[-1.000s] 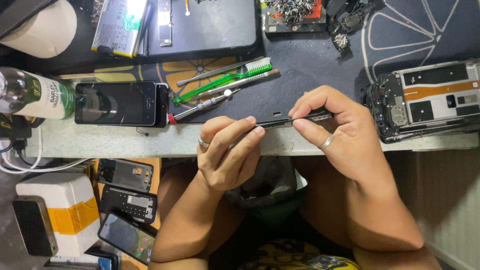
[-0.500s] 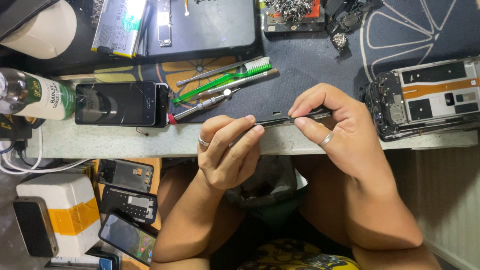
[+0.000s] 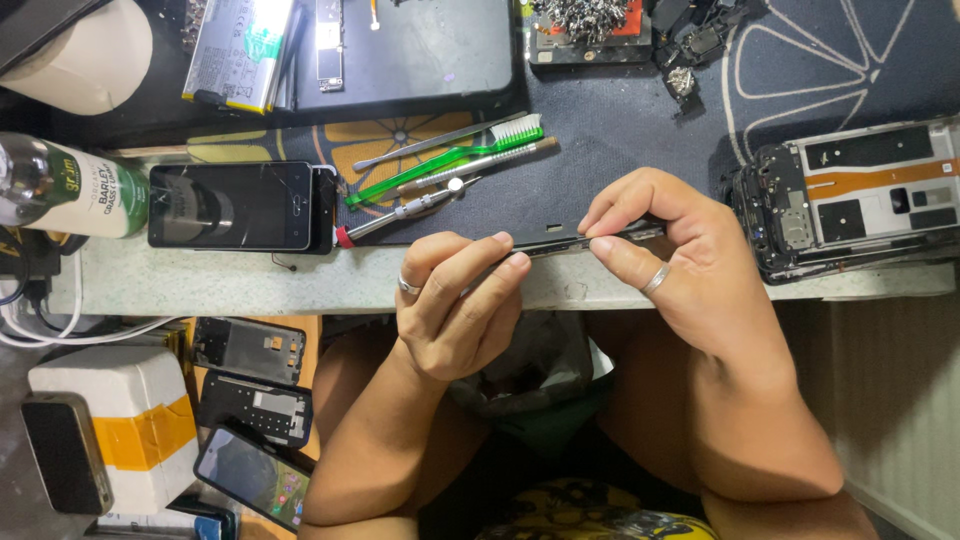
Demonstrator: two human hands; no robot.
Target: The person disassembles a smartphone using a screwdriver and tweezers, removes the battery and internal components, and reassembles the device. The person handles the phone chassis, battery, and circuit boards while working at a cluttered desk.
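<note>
Both hands pinch one thin dark phone [image 3: 560, 241], held edge-on at the near lip of the worktable [image 3: 300, 280]. The left hand [image 3: 455, 310] clamps its left end between thumb and fingertips [image 3: 515, 262]; the right hand [image 3: 680, 260] closes over the right end, thumb beneath and forefinger on top. Seen edge-on it is a slim slab, probably light and rigid along its length, yet likely brittle on the glass face and slick on the polished edges (a firm hold on the side rails looks safer than pressure on the flat faces). Whether anything sits in the seam between the fingers cannot be made out.

Just beyond the left hand lie a small screwdriver [image 3: 400, 215], a metal spudger [image 3: 430, 145] and a green toothbrush [image 3: 445, 160]. Further left of the grip rests a dark smartphone with a cracked screen [image 3: 232, 206], and past it a bottle on its side [image 3: 65, 190]. Right of the right hand sits an opened phone chassis [image 3: 850, 195] showing its inner boards. Below the left forearm, under the table edge, several loose phone screens [image 3: 250, 400] are stacked beside a white foam box [image 3: 120, 420].
</note>
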